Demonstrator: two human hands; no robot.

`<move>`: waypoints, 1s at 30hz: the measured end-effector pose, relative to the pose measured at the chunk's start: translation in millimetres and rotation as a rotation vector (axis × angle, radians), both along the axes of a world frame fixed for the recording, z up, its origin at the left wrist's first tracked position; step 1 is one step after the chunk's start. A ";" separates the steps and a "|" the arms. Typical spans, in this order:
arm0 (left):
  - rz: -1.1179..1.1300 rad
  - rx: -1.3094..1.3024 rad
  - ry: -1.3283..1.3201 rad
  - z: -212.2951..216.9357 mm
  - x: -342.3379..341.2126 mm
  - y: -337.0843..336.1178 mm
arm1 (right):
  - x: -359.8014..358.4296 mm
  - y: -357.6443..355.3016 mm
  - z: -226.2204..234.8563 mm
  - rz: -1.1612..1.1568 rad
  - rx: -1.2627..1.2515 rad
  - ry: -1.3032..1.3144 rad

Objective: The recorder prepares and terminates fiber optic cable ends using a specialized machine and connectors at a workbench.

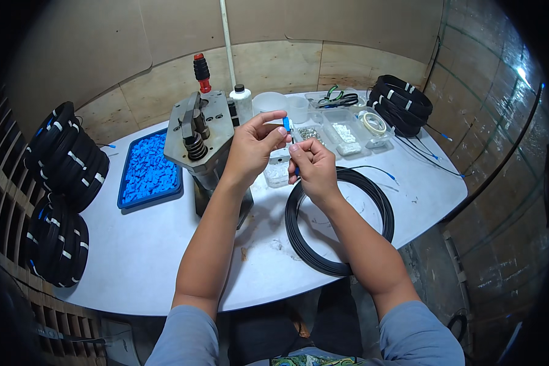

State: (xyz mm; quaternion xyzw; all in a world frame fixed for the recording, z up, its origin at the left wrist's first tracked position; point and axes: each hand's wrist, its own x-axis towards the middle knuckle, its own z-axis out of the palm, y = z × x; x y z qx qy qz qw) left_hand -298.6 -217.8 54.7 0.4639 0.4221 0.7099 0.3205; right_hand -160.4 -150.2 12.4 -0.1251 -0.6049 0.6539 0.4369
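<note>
Above the middle of the table, my left hand (256,146) pinches a small blue plastic connector housing (287,124) between thumb and fingers. Close beside it, my right hand (315,168) is closed on the end of a thin black cable, its fingers hiding most of that end. A slim light-coloured tip shows between the two hands, against the blue piece; whether it is inside cannot be made out. Below my right hand lies a coil of black cable (384,213), with another blue-tipped end (392,177) sticking out to the right.
A metal hand press (192,131) stands left of my left hand, beside a blue tray (125,206) of blue housings. Bundled cable coils (61,238) sit at the left, more (402,100) at the back right. Behind my hands are clear boxes (338,116) of small parts and a bottle (241,100).
</note>
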 end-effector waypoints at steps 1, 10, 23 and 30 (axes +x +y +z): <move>0.000 -0.004 0.001 0.1 -0.1 0.0 | -0.1 -0.1 0.3 0.001 0.000 -0.001; 0.013 -0.014 0.013 -0.1 0.0 -0.6 | -0.4 -0.1 -0.6 0.006 0.005 -0.006; 0.015 -0.020 0.020 1.1 0.1 -1.1 | 0.9 -1.1 1.4 -0.001 0.004 -0.022; 0.000 -0.014 0.010 -0.2 -1.1 0.2 | 0.1 -0.5 0.4 -0.015 0.003 -0.029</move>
